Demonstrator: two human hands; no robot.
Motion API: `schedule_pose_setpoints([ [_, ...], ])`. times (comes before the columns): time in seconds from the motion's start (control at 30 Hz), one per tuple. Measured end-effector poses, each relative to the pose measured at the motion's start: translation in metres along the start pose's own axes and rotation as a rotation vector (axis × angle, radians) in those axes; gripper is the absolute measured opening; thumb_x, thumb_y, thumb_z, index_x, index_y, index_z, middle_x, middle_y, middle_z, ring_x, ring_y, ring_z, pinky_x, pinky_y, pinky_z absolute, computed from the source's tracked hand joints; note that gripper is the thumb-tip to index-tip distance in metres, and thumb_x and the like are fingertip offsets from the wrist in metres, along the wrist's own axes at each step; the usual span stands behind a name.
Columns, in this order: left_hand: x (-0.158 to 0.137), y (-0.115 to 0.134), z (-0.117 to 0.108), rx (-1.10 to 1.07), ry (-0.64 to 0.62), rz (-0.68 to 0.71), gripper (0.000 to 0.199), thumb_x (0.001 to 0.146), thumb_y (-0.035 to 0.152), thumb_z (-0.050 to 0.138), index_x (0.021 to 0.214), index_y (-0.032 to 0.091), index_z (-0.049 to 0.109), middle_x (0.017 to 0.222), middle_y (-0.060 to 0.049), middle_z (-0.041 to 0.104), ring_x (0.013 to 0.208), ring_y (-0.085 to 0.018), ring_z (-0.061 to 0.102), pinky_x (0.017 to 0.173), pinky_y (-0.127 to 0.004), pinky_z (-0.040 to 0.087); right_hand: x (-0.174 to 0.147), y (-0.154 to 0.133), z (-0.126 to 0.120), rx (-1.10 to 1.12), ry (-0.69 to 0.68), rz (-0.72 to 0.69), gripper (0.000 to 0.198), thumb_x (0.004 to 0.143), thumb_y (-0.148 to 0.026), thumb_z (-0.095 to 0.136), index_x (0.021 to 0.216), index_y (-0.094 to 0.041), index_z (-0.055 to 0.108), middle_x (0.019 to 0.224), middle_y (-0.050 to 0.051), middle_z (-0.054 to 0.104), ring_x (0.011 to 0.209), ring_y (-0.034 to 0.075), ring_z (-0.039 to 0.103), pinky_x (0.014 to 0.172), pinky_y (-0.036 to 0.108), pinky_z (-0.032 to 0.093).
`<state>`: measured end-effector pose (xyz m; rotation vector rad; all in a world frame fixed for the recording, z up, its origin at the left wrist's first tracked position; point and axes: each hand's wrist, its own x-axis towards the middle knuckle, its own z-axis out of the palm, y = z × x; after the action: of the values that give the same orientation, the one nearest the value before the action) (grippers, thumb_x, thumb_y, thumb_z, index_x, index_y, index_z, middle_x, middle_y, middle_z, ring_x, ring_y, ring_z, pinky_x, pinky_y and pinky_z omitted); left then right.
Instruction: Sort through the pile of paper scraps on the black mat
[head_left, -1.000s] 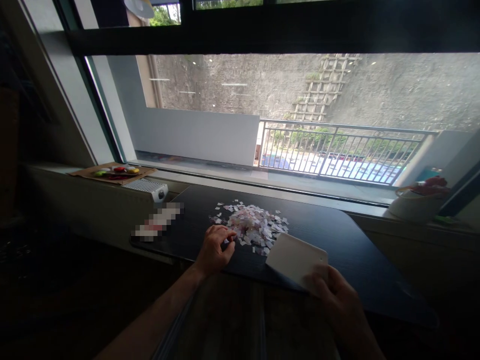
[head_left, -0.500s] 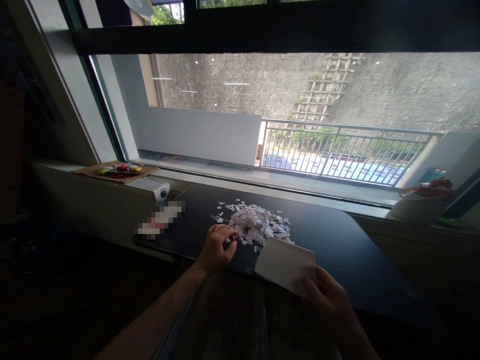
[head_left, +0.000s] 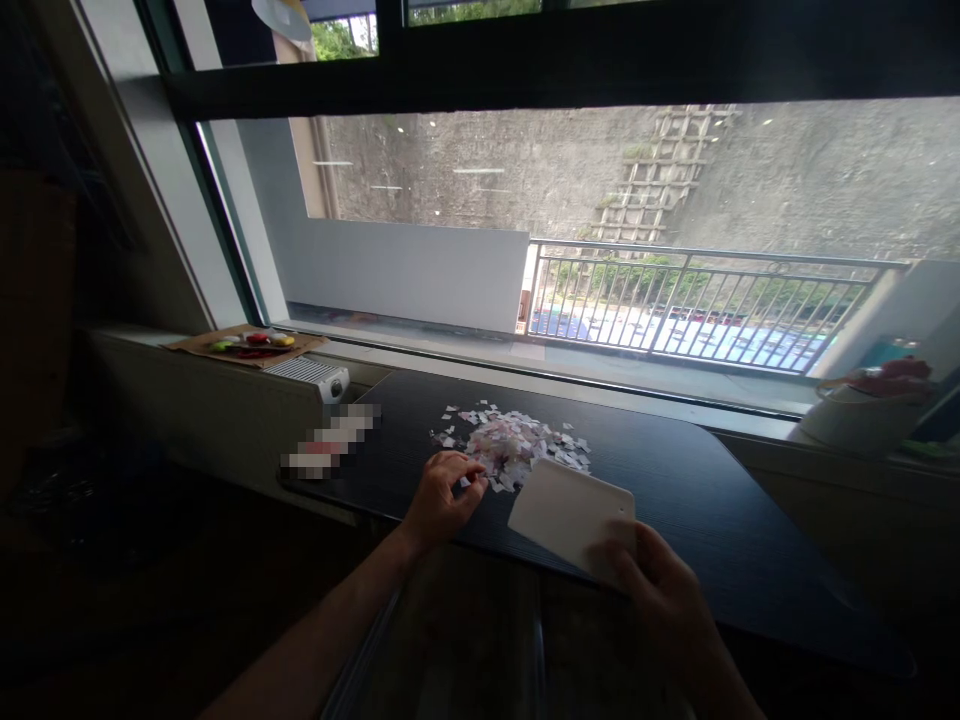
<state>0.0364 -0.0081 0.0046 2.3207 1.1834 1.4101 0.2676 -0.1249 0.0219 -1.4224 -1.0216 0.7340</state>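
Observation:
A loose heap of small white and pinkish paper scraps (head_left: pixel 510 445) lies on the dark tabletop (head_left: pixel 637 440). At the heap's near left edge is my left hand (head_left: pixel 442 495), its fingers curled and the thumb brought close to the index finger. Whatever is between those fingertips is too small to make out. My right hand (head_left: pixel 656 570) grips a flat white scraper (head_left: pixel 574 510) by its right end. The scraper is tilted, with a small hole near one corner, and its far edge overlaps the near side of the heap in view.
Left of the heap sits a blurred-out item (head_left: pixel 330 442). Beyond it are a white slatted device with a knob (head_left: pixel 311 378) and a brown board (head_left: pixel 199 343) with colourful things on it. A white container (head_left: pixel 844 415) stands at the right by the window.
The scraper has moved slightly forward, toward the paper heap. My left hand keeps its curled pose beside the heap. The whole view has shifted a little.

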Motion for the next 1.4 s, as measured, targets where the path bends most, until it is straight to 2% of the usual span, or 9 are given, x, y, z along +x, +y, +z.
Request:
schedule_pose_setpoints([
  [0.17, 0.001, -0.003, 0.002, 0.031, -0.030, 0.003, 0.016, 0.074, 0.022, 0.061, 0.088, 0.020, 0.068, 0.082, -0.003, 0.069, 0.090, -0.021, 0.060, 0.086, -0.037, 0.047, 0.003, 0.001, 0.011, 0.048, -0.025, -0.054, 0.033, 0.072, -0.042, 0.063, 0.093, -0.017, 0.064, 0.081, 0.005, 0.072, 0.076, 0.023, 0.068, 0.068, 0.032, 0.055],
  [0.33, -0.001, 0.004, -0.001, 0.219, -0.134, 0.148, 0.026, 0.074, 0.023, 0.064, 0.100, 0.021, 0.065, 0.096, -0.005, 0.068, 0.103, -0.025, 0.056, 0.099, -0.048, 0.037, 0.010, 0.011, -0.006, -0.020, 0.050, -0.070, 0.033, 0.073, -0.043, 0.063, 0.094, -0.017, 0.065, 0.083, 0.006, 0.073, 0.078, 0.024, 0.068, 0.069, 0.032, 0.055],
  [0.47, 0.000, 0.019, -0.012, 0.358, -0.205, 0.358, 0.031, 0.081, 0.033, 0.062, 0.109, 0.020, 0.060, 0.103, -0.006, 0.065, 0.113, -0.026, 0.051, 0.109, -0.055, 0.021, 0.015, 0.023, -0.019, 0.000, 0.018, -0.019, 0.035, 0.072, -0.044, 0.065, 0.095, -0.017, 0.064, 0.086, 0.006, 0.074, 0.081, 0.025, 0.069, 0.069, 0.032, 0.056],
  [0.57, 0.006, 0.027, -0.020, 0.435, -0.220, 0.496, 0.018, 0.086, 0.029, 0.056, 0.101, 0.019, 0.060, 0.102, -0.005, 0.065, 0.117, -0.024, 0.049, 0.113, -0.051, 0.013, 0.014, 0.025, -0.019, 0.041, -0.005, -0.004, 0.034, 0.072, -0.043, 0.065, 0.095, -0.017, 0.065, 0.086, 0.006, 0.074, 0.081, 0.026, 0.069, 0.069, 0.032, 0.057],
  [0.67, 0.017, 0.027, -0.025, 0.494, -0.220, 0.544, 0.010, 0.088, 0.023, 0.050, 0.090, 0.019, 0.059, 0.101, -0.005, 0.064, 0.117, -0.022, 0.049, 0.114, -0.050, 0.012, 0.011, 0.023, -0.015, 0.099, 0.048, -0.001, 0.034, 0.071, -0.043, 0.066, 0.094, -0.018, 0.065, 0.085, 0.005, 0.074, 0.081, 0.025, 0.069, 0.068, 0.032, 0.057],
  [0.83, 0.025, 0.013, -0.029, 0.451, -0.119, 0.352, 0.012, 0.087, 0.022, 0.049, 0.082, 0.021, 0.059, 0.091, -0.003, 0.065, 0.110, -0.023, 0.053, 0.110, -0.052, 0.019, 0.012, 0.022, -0.014, 0.142, 0.093, 0.016, 0.035, 0.069, -0.044, 0.067, 0.094, -0.018, 0.065, 0.088, 0.006, 0.074, 0.082, 0.026, 0.069, 0.063, 0.032, 0.057],
  [1.0, 0.007, -0.013, -0.021, 0.358, -0.024, 0.137, 0.014, 0.082, 0.022, 0.049, 0.087, 0.023, 0.062, 0.089, -0.003, 0.067, 0.102, -0.024, 0.057, 0.101, -0.050, 0.031, 0.022, 0.022, -0.016, 0.038, 0.057, -0.038, 0.035, 0.072, -0.043, 0.064, 0.096, -0.018, 0.063, 0.086, 0.005, 0.074, 0.080, 0.025, 0.069, 0.066, 0.031, 0.057],
  [1.2, 0.000, -0.028, -0.016, 0.257, 0.040, 0.036, 0.016, 0.079, 0.026, 0.051, 0.086, 0.022, 0.065, 0.085, -0.004, 0.068, 0.098, -0.024, 0.057, 0.093, -0.043, 0.039, 0.019, 0.012, -0.018, -0.101, 0.062, -0.093, 0.031, 0.074, -0.042, 0.059, 0.092, -0.017, 0.065, 0.079, 0.004, 0.072, 0.071, 0.022, 0.067, 0.063, 0.032, 0.054],
  [1.4, 0.002, -0.027, -0.017, 0.247, 0.021, 0.033, 0.018, 0.078, 0.027, 0.051, 0.087, 0.022, 0.066, 0.082, -0.003, 0.068, 0.095, -0.023, 0.058, 0.090, -0.042, 0.042, 0.019, 0.004, -0.026, -0.140, 0.118, -0.106, 0.031, 0.074, -0.042, 0.057, 0.092, -0.017, 0.064, 0.077, 0.004, 0.070, 0.070, 0.022, 0.066, 0.059, 0.030, 0.054],
])
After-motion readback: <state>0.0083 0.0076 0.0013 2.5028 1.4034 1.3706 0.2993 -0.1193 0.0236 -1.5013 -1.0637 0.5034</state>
